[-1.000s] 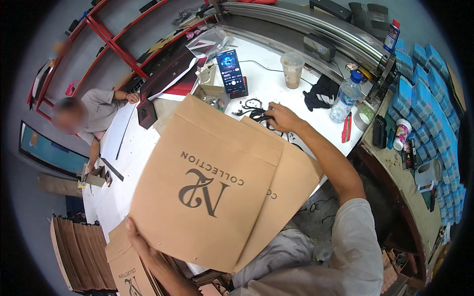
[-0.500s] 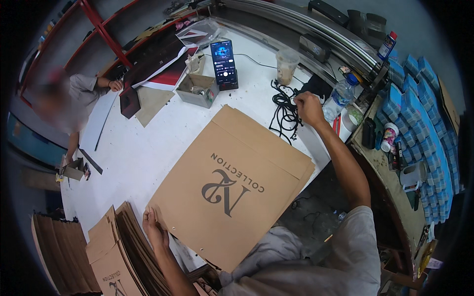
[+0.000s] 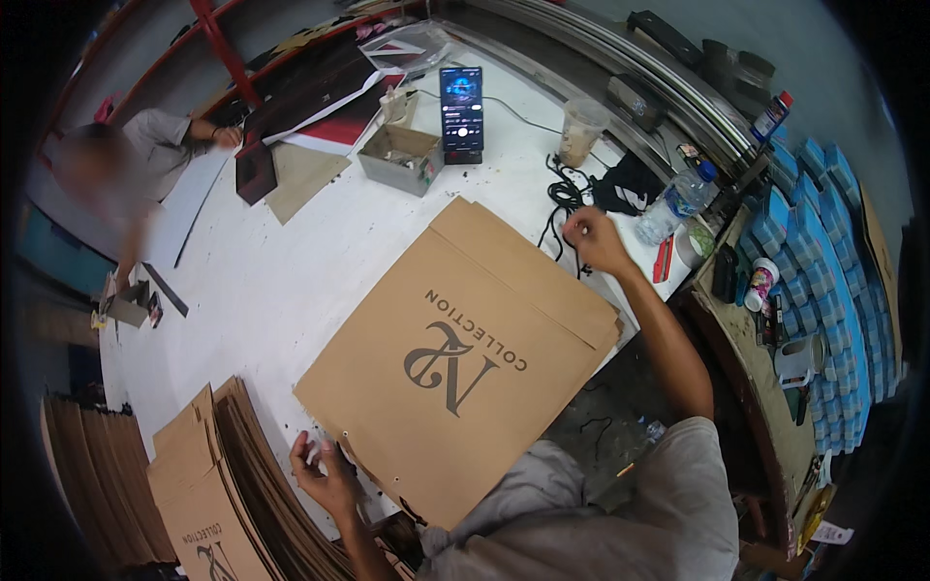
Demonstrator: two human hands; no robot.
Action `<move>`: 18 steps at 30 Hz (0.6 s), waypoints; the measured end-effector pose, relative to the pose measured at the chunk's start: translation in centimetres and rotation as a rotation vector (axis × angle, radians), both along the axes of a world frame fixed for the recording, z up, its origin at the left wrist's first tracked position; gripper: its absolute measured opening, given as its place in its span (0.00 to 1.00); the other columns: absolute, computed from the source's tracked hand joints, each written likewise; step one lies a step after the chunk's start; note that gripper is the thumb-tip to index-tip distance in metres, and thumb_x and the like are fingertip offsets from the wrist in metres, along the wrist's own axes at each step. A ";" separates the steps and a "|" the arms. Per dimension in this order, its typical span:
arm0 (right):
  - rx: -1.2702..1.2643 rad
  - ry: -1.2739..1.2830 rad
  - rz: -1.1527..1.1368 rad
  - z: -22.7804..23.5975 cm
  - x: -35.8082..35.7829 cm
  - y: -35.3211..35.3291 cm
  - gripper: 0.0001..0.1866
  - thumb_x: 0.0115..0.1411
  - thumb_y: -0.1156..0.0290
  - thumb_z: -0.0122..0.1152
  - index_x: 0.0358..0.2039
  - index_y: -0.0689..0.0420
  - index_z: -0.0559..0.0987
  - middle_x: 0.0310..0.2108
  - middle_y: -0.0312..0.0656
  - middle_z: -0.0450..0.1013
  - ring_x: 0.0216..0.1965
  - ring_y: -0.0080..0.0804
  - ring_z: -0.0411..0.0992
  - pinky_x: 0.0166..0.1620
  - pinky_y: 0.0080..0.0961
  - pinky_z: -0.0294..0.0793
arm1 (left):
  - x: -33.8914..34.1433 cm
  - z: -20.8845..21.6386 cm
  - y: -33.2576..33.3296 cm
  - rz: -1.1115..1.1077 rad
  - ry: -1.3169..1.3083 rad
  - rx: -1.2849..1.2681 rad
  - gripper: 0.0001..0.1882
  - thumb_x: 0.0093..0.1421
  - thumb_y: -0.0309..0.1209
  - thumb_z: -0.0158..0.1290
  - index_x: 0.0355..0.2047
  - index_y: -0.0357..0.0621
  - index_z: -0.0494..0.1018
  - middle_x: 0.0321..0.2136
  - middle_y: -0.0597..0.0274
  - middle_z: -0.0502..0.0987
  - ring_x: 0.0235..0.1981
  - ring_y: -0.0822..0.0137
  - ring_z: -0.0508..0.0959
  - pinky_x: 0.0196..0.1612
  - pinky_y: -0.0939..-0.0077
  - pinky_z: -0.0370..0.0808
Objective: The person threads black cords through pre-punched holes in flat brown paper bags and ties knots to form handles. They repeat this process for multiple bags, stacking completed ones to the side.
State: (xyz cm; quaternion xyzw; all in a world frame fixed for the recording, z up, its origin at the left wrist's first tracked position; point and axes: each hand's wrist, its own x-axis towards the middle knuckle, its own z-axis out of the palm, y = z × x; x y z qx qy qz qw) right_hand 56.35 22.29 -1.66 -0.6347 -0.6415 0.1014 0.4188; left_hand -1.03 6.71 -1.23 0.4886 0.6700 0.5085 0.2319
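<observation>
A stack of flat brown paper bags [image 3: 465, 368] with dark printing lies before me, its near end over my lap. Two small holes sit along the near left edge, and a short piece of dark cord shows by the near corner. Just off that edge is my left hand [image 3: 327, 476], fingers curved and apart, with nothing seen in it. My right hand [image 3: 596, 242] is beyond the stack's far right side, over a tangle of black cords [image 3: 562, 198]. Its fingers are curled together; what they grip, if anything, cannot be made out.
More brown bags [image 3: 184, 465] stand stacked at my left. Farther back are a grey metal box [image 3: 402, 163], a phone [image 3: 462, 111] on a stand, a plastic cup [image 3: 583, 131] and a water bottle [image 3: 673, 203]. A co-worker [image 3: 160, 155] works across the table. Blue bundles [image 3: 804, 252] are piled at right.
My left hand has come off the bag's left corner and moved nearer to me. My right hand has come slightly back toward the bags, its fingers still curled. The view has shifted a little.
</observation>
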 end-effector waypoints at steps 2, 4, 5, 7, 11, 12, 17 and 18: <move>0.104 0.565 -0.010 3.4 -2.1 0.5 0.02 0.60 0.79 0.67 0.33 0.63 0.82 0.31 0.40 0.80 0.31 0.28 0.77 0.37 0.25 0.75 | 0.8 0.6 -1.9 0.029 -0.033 -0.118 0.21 0.65 0.28 0.61 0.56 0.34 0.72 0.43 0.57 0.78 0.43 0.70 0.77 0.45 0.73 0.75; 0.086 0.743 0.035 9.9 -7.5 -1.1 0.03 0.63 0.82 0.64 0.36 0.66 0.83 0.37 0.41 0.80 0.33 0.24 0.77 0.39 0.21 0.76 | 0.3 -0.5 -3.3 -0.003 -0.217 -0.128 0.19 0.65 0.27 0.62 0.53 0.33 0.73 0.32 0.64 0.78 0.33 0.76 0.76 0.38 0.81 0.73; 0.044 0.716 0.101 11.7 -9.4 -1.9 0.04 0.63 0.82 0.64 0.38 0.66 0.83 0.38 0.41 0.80 0.34 0.23 0.77 0.40 0.20 0.76 | 0.9 -0.2 -3.3 -0.024 -0.231 -0.170 0.19 0.64 0.26 0.63 0.53 0.32 0.73 0.31 0.64 0.77 0.31 0.77 0.76 0.37 0.82 0.73; -0.039 0.656 0.223 13.2 -12.9 -3.9 0.06 0.63 0.82 0.64 0.40 0.66 0.83 0.40 0.43 0.80 0.37 0.23 0.78 0.42 0.19 0.76 | 2.0 0.4 -3.3 -0.036 -0.232 -0.212 0.19 0.63 0.25 0.64 0.52 0.32 0.73 0.29 0.66 0.77 0.29 0.78 0.75 0.35 0.83 0.72; -0.200 0.683 0.512 10.5 -23.6 -7.5 0.09 0.63 0.82 0.66 0.44 0.63 0.84 0.40 0.41 0.78 0.40 0.26 0.76 0.42 0.20 0.75 | 3.3 1.2 -2.9 -0.021 -0.257 -0.157 0.22 0.62 0.24 0.65 0.54 0.31 0.73 0.28 0.66 0.76 0.27 0.79 0.75 0.32 0.84 0.72; -0.205 0.617 0.595 9.8 -26.2 -8.4 0.08 0.62 0.80 0.67 0.42 0.63 0.83 0.38 0.41 0.78 0.39 0.27 0.76 0.42 0.23 0.75 | 3.5 1.2 -3.0 -0.023 -0.296 -0.142 0.23 0.62 0.23 0.65 0.55 0.30 0.72 0.28 0.66 0.76 0.27 0.79 0.75 0.32 0.84 0.72; -0.209 0.387 0.814 7.3 -34.5 -9.8 0.05 0.64 0.78 0.63 0.39 0.64 0.77 0.36 0.47 0.76 0.36 0.35 0.77 0.40 0.28 0.75 | 2.1 1.1 -4.5 -0.133 -0.525 -0.195 0.33 0.62 0.21 0.63 0.66 0.32 0.64 0.28 0.70 0.74 0.29 0.81 0.73 0.32 0.87 0.70; -0.200 0.349 0.794 6.6 -35.0 -9.8 0.05 0.65 0.78 0.63 0.39 0.64 0.77 0.36 0.48 0.76 0.35 0.36 0.76 0.40 0.28 0.74 | 2.6 1.1 -4.1 -0.143 -0.518 -0.188 0.34 0.62 0.19 0.63 0.67 0.33 0.63 0.31 0.70 0.73 0.30 0.82 0.72 0.33 0.88 0.70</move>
